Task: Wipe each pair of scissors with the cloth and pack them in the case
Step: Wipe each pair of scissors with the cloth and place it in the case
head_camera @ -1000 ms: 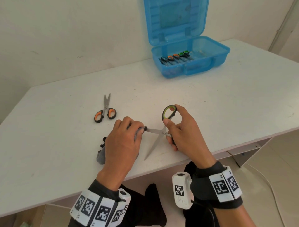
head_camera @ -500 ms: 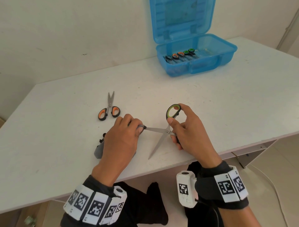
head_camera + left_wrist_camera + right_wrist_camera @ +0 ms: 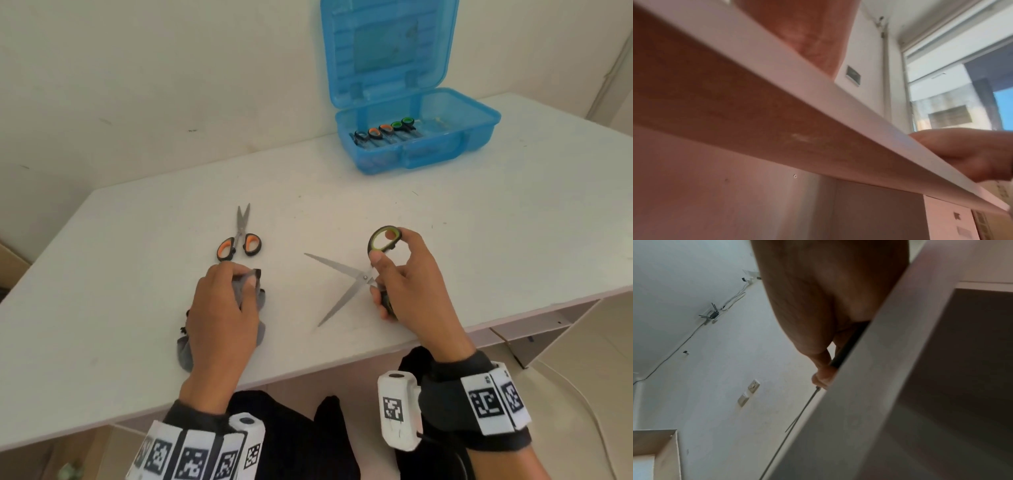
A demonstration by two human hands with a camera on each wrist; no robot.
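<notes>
On the white worktop [image 3: 445, 222], the right hand [image 3: 411, 284] grips the handles of the green scissors [image 3: 356, 274], their blades spread wide. The left hand [image 3: 222, 315], well apart from them, clutches the grey cloth [image 3: 186, 349] against the surface. Orange scissors [image 3: 241, 236] lie just beyond it. The open blue case [image 3: 455, 150] at the far edge holds more scissors. Only the right wrist view shows a blade [image 3: 803, 410] from below; the left wrist view shows mostly the worktop's underside.
</notes>
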